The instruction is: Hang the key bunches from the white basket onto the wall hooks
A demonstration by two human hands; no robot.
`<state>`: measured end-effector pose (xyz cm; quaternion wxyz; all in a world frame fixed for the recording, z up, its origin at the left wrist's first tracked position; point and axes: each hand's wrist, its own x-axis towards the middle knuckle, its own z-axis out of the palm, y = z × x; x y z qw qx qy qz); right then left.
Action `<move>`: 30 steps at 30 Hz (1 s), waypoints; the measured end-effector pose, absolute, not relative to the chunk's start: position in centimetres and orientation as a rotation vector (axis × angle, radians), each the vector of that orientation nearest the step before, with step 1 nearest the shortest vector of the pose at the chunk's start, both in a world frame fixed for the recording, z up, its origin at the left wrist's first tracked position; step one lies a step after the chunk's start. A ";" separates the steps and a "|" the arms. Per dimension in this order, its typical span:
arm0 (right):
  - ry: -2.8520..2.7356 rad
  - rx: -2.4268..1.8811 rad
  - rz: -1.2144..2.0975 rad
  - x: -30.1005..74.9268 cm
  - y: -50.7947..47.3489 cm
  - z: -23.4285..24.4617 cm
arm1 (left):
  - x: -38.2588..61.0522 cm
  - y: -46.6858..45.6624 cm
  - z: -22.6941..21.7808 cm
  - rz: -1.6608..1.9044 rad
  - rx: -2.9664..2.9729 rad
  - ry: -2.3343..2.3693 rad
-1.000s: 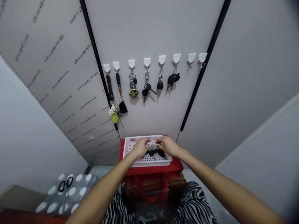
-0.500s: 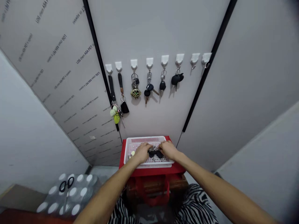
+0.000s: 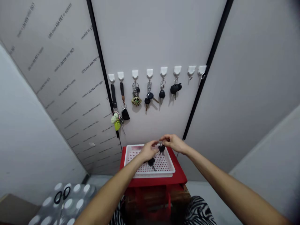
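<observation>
My right hand [image 3: 172,142] pinches a small bunch of keys [image 3: 161,148] with black heads, hanging over the far right part of a white plastic basket [image 3: 140,175]. Just beside those keys is my left hand [image 3: 149,151], its thumb and fingers apart; whether a fingertip touches them I cannot tell. Below my left hand, another black-headed key [image 3: 152,162] lies on the basket's perforated floor, partly covered by the hand.
White hooks in a row on the wall bear several key sets, such as a gold eye-shaped keyring [image 3: 136,100]. Two hooks at the right, including the end hook [image 3: 202,71], hold nothing. The basket stands on a red surface [image 3: 179,172]. Scissors [image 3: 62,195] lie on wrapped bottles at lower left.
My right hand has risen from the basket with a bunch of keys. My left hand has moved up and right beside it. One black-headed key stays in the basket. The view has tilted upward.
</observation>
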<state>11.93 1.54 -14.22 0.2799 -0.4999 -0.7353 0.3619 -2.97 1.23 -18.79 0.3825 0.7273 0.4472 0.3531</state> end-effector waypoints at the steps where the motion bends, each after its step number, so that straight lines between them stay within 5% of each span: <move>1: -1.930 -1.303 1.007 11.9 1.5 -13.6 | -2.4 1.4 -18.1 0.931 1.803 1.080; 20: -1.247 -0.985 0.469 16.7 4.0 4.0 | 6.0 4.7 0.5 1.433 2.062 0.937; 30: -1.056 -1.113 0.316 17.8 7.1 5.8 | 7.9 4.4 3.3 1.359 2.274 1.087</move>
